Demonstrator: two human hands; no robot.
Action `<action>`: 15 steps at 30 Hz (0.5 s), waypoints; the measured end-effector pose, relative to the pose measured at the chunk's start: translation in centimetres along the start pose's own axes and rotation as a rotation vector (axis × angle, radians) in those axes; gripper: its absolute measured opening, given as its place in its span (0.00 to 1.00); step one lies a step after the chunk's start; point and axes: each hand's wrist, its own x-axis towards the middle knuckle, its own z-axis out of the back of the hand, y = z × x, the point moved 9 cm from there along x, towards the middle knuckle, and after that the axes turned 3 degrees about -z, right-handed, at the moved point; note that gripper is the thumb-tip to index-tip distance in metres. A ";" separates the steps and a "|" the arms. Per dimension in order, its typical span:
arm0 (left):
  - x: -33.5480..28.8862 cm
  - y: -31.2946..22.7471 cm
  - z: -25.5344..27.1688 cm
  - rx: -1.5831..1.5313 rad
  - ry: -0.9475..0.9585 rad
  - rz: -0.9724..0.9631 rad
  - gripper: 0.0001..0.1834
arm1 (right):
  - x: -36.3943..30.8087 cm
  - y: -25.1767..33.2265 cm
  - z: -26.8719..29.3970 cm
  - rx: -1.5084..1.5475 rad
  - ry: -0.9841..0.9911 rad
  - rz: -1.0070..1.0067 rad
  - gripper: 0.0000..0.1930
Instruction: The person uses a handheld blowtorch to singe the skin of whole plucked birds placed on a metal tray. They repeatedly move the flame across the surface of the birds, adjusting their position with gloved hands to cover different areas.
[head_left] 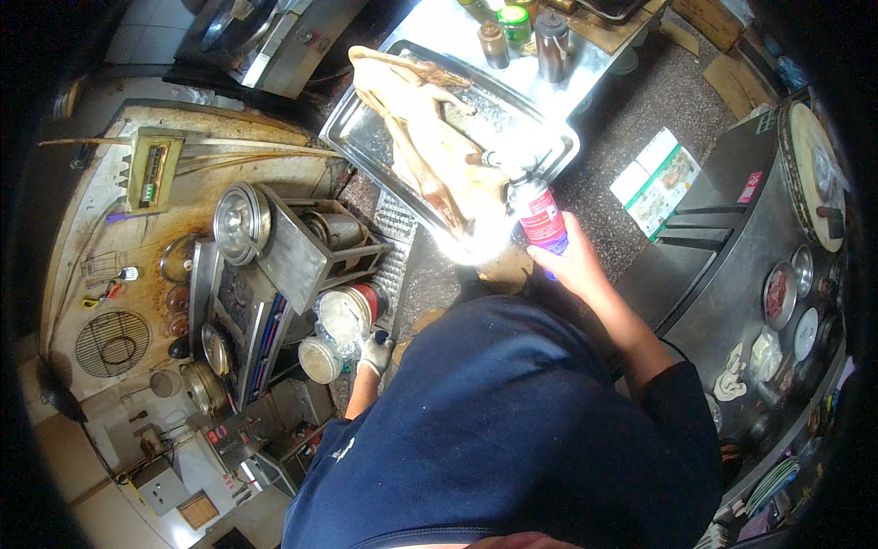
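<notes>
My right hand (567, 254) is wrapped round the can of a gas blowtorch (541, 216), which has a red, white and purple label. The torch's nozzle points left over a plucked whole bird (416, 128), pale with browner patches and a long neck, which looks like a goose or duck. It lies on a rectangular metal tray (565, 146); bright glare washes out its near end. Low at my left side, my left hand (375, 351) wears a white glove, its fingers curled by a small dark thing I cannot make out. White tubs (320, 360) stand beside it.
The tray rests on a steel table (576, 82) with sauce bottles (552, 46) at its far side. A steel rack (302, 240) with pots is on my left. To the right runs a steel counter (704, 302) with bowls and a round chopping board (814, 174).
</notes>
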 end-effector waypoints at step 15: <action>-0.7 1.8 -0.9 0.008 0.047 0.031 0.21 | -1.7 -1.5 1.9 0.079 0.041 -0.065 0.34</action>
